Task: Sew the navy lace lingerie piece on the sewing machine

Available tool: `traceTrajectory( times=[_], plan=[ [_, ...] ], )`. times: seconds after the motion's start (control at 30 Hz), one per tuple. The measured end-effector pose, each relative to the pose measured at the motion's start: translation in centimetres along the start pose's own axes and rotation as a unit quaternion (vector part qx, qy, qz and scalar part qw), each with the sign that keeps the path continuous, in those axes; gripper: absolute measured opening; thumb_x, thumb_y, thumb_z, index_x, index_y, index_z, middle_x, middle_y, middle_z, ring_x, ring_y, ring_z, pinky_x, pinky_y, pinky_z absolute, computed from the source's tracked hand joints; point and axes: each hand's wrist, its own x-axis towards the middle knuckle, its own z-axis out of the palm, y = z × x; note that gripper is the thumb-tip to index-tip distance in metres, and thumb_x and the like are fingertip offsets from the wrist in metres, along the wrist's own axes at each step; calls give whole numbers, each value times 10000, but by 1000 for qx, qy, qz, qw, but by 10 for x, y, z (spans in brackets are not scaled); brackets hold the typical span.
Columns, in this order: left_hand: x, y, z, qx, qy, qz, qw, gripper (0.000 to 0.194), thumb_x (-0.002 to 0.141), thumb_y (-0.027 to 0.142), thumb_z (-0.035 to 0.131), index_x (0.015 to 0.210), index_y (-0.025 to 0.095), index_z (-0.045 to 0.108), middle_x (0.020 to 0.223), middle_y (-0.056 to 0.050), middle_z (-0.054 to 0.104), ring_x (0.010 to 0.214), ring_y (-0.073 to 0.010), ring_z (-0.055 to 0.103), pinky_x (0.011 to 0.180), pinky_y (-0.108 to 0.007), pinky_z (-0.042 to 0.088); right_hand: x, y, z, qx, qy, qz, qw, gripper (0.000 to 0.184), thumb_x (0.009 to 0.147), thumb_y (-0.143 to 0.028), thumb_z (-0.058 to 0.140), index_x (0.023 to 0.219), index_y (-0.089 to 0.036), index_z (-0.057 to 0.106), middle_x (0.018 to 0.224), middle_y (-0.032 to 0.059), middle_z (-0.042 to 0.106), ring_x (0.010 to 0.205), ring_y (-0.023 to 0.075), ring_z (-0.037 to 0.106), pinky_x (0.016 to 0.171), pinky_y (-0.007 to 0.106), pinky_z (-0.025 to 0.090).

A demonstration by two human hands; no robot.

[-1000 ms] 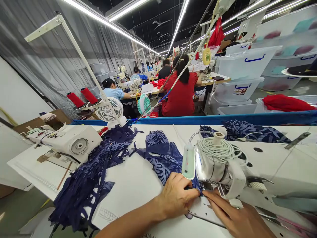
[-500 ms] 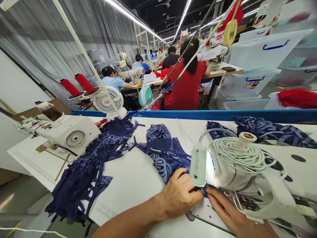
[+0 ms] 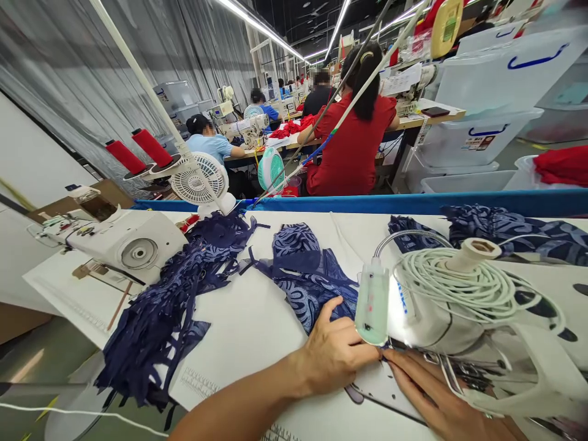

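A navy patterned fabric piece (image 3: 298, 288) lies on the white table, its near end running under my left hand (image 3: 333, 349). My left fingers are closed on that end, with the index finger raised and bent. From the right, my right hand (image 3: 425, 386) reaches in with fingers pressed together, the fingertips meeting the left ones at the fabric. Both hands are beside the head of a white sewing machine (image 3: 420, 315). A clear-covered work lamp (image 3: 372, 303) shines there and hides the needle area. Little of the fabric shows between the fingertips.
A heap of navy fabric strips (image 3: 169, 306) hangs over the table's left edge, beside another sewing machine (image 3: 133, 242). More navy patterned fabric (image 3: 514, 236) lies behind the coiled pale cable (image 3: 441, 285). A small fan (image 3: 199, 177) stands at the back. Co-workers sit beyond the blue edge.
My left index finger has lifted and bent upward. Less blue fabric shows between my fingertips. The head view has shifted slightly; the fabric heap and the loose piece remain on the table.
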Motion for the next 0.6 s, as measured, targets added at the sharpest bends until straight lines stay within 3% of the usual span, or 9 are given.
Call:
traceTrajectory(
  times=[0.1,0.17,0.27,0.43,0.6],
  plan=[
    [0,4,0,32,23,3,999,251,929,67,506,975,216,703,879,4,711,901,-165,624,1161,-537,307,-10,-1,4,-126,-48,-130,982,546,743,21,509,1178,-229,724,1460,69,587,1099,270,676,823,435,605],
    [0,7,1,52,48,10,997,268,964,73,476,911,213,698,894,2,712,877,-152,616,1155,-528,312,-17,-5,5,-154,-60,-162,973,528,708,16,543,1158,-192,726,1432,131,601,1091,304,680,781,462,629],
    [-3,12,1,59,63,11,996,273,976,73,461,955,211,695,871,9,698,832,-140,604,1163,-526,291,-22,-14,6,-152,-74,-140,976,511,676,29,572,1109,-191,730,1377,142,640,1033,292,692,758,447,640],
    [-5,14,0,13,10,-31,999,304,906,75,541,1124,239,677,974,-4,725,939,-184,617,1173,-571,219,-19,-22,3,-102,-79,-106,986,458,720,7,590,1106,-203,719,1414,123,617,1080,283,661,780,434,632],
    [-3,10,-4,-62,-35,-69,995,436,836,38,585,1192,275,668,1092,-2,727,1086,-216,599,1165,-528,222,-23,-21,6,-87,-64,-101,989,479,680,23,600,1094,-189,712,1430,142,601,1009,255,671,717,394,621]
  ],
)
